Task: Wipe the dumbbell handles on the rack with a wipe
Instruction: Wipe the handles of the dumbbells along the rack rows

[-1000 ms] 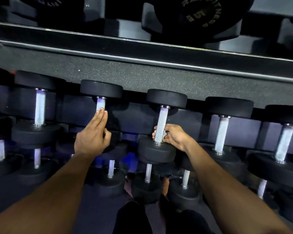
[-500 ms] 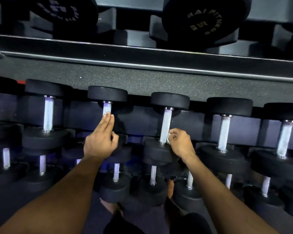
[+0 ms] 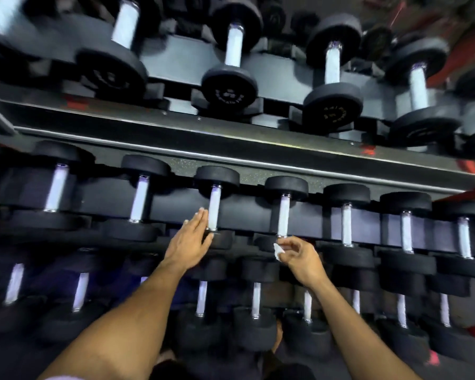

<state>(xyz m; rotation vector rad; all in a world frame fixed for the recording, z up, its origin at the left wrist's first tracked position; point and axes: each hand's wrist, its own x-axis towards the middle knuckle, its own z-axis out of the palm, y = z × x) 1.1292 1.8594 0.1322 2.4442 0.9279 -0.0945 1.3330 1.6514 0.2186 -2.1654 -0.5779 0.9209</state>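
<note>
Landmark: I take the middle-tier dumbbell handle [image 3: 283,215], fourth from left, as my reference; it stands upright on the rack [image 3: 231,152], shiny, between black heads.

Right hand: my right hand [image 3: 299,256] sits just below the lower end of that handle, over the near black head. Forearm comes up from bottom right, wrist slightly bent, back of hand facing the camera.

Right grip: thumb and fingertips pinched on a small white wipe [image 3: 278,250]; other fingers loosely curled.

Wipe: crumpled, sticking out left of the fingertips, just under the handle's bottom collar. I cannot tell if it touches the metal.

Left hand: my left hand [image 3: 189,242] is well left of the reference handle, beside the neighbour handle [image 3: 214,211], third from left. Forearm rises from bottom left, long and straight.

Left grip: fingers straight and together, pointing up and right, holding nothing. Fingertips lie along the left side of that neighbour handle, near its lower half; contact is blurred, can't confirm.

Middle tier: more upright handles run left and right of the reference one, all with black heads.

Upper tier: above the reference handle, past the metal rail, bigger dumbbells [image 3: 231,64] on grey cradles, blurred at far left.

Lower tier: below both hands, a row of smaller dumbbells [image 3: 255,311], dim.
</note>
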